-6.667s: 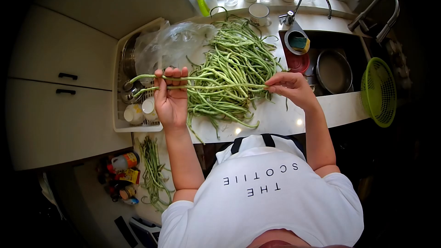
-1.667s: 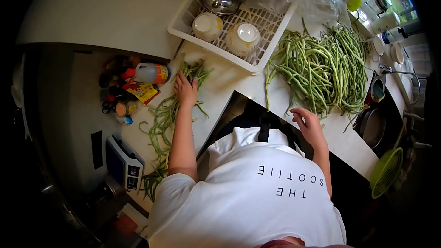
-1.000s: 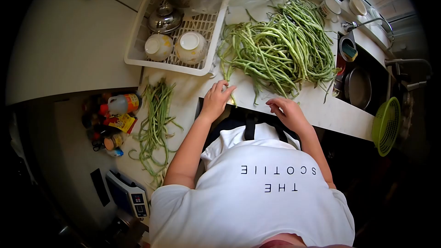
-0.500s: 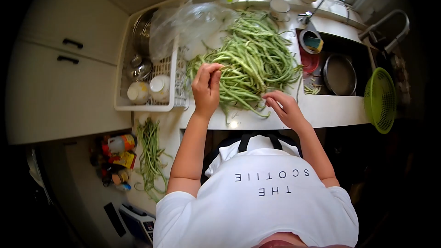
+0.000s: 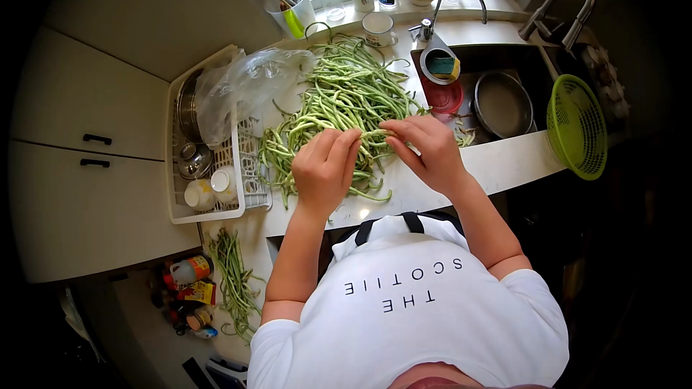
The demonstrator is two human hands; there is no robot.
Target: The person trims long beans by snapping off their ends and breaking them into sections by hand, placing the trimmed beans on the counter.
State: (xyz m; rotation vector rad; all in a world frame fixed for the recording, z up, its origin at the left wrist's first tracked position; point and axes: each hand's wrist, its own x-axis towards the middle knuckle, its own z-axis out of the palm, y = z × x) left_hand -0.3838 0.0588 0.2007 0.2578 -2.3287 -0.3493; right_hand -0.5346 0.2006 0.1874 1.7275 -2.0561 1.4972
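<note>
A large heap of long green beans (image 5: pixel 353 86) lies on the white counter in front of me. Over the near part of it, my left hand (image 5: pixel 328 166) is closed, thumb and fingers pinching a bean end. Close by on the right, my right hand (image 5: pixel 427 150) pinches the same pale green bean, a short stretch of which shows between the two hands. A smaller bunch of beans (image 5: pixel 232 277) rests on the counter at the lower left, apart from both hands.
On the left stands a white dish rack (image 5: pixel 173 173) with bowls and a plastic bag (image 5: pixel 249 79). The sink (image 5: pixel 468 65) at the right holds a metal pan (image 5: pixel 503 106) and bean scraps. A green basket (image 5: pixel 577 126) leans beside it. Behind the heap is a mug (image 5: pixel 378 29).
My left hand went to the small bunch, then came back over the heap. Both hands have now come close together on a bean. The view has swung back toward the sink and window.
</note>
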